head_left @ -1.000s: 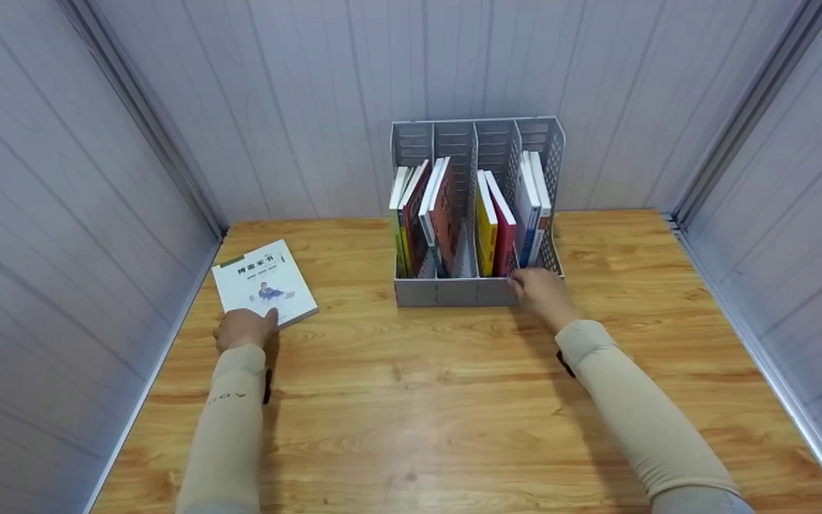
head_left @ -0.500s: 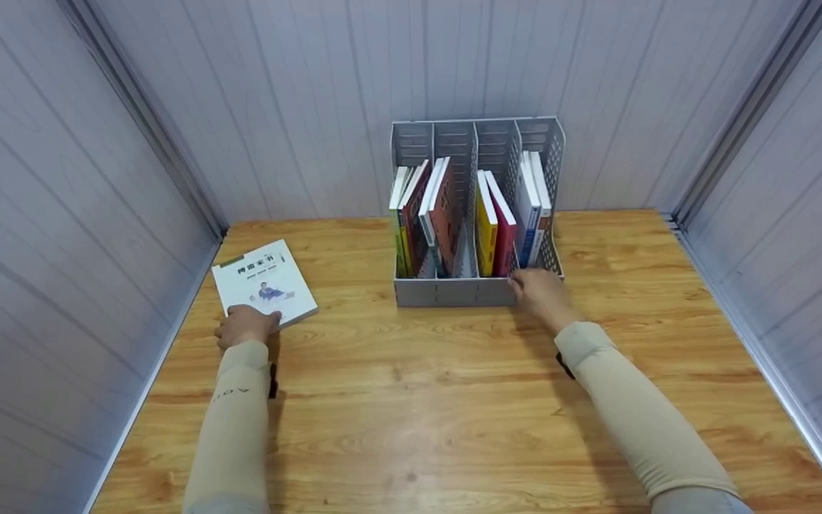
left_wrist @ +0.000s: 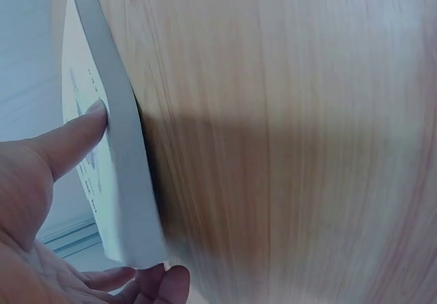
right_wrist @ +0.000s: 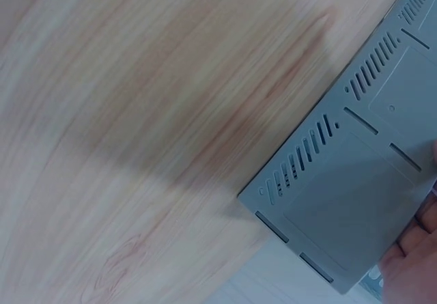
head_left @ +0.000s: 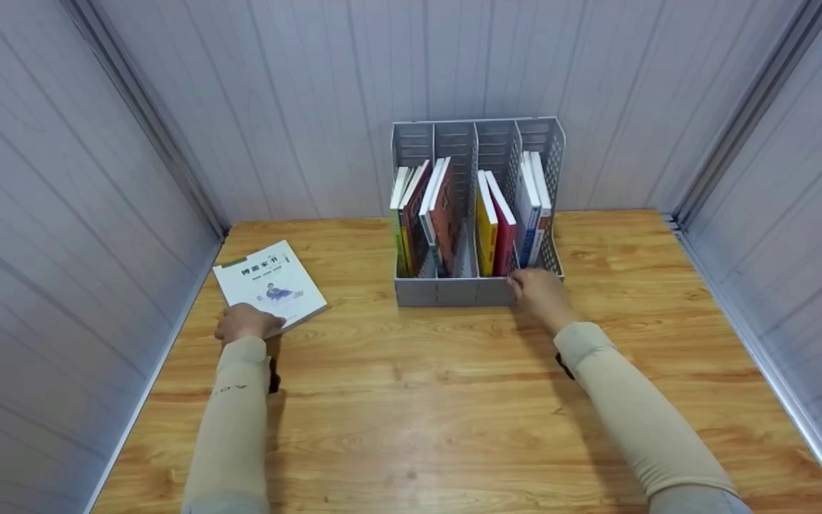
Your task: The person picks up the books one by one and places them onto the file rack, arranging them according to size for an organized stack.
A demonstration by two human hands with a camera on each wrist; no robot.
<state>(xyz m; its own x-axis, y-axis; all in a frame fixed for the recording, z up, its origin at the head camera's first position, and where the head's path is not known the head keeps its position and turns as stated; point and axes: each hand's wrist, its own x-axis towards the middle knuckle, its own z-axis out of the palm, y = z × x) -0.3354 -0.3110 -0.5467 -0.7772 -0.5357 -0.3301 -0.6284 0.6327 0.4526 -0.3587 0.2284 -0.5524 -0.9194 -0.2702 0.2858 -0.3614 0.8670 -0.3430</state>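
A white paperback book (head_left: 262,277) with a small blue figure on its cover lies at the left of the table. My left hand (head_left: 245,323) pinches its near left corner. In the left wrist view the thumb presses on the cover of the book (left_wrist: 130,174), and the other fingers curl round its end. At the centre back stands a grey file rack (head_left: 439,293) with upright books in its compartments. My right hand (head_left: 544,294) grips the front lip of the rack near its right end. Its fingertips curl over the edge, partly hidden in the right wrist view.
Yellow and red books (head_left: 498,228) stand in the rack's third slot, white ones (head_left: 531,207) in the fourth. The wooden table (head_left: 411,400) is bounded by pale panel walls (head_left: 297,107) at the back and both sides.
The white book has shifted and turned slightly to the right at its near end, with the left hand's fingers now at its corner. The right hand and the rack have stayed put.
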